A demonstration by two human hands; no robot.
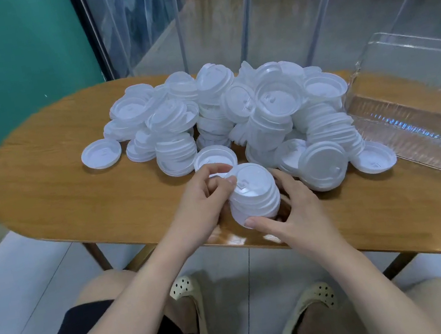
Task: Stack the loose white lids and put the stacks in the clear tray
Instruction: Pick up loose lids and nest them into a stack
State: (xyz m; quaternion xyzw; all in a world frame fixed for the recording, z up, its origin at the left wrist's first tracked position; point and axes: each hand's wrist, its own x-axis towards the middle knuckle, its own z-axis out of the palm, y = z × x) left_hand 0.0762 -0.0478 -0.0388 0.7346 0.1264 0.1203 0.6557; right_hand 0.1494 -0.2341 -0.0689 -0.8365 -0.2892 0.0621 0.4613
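Short stack of white round plastic lids (254, 193), tilted, held near the front edge of an oval wooden table (47, 179). The left hand (204, 196) curls its fingers against the stack's left side, thumb at the top rim; the right hand (291, 207) cups the right side, thumb pressed on the bottom lid. Behind lies a heap of loose white lids (234, 117), partly nested in short stacks. The clear rectangular plastic tray (422, 113) sits at the table's right end, just beside the heap.
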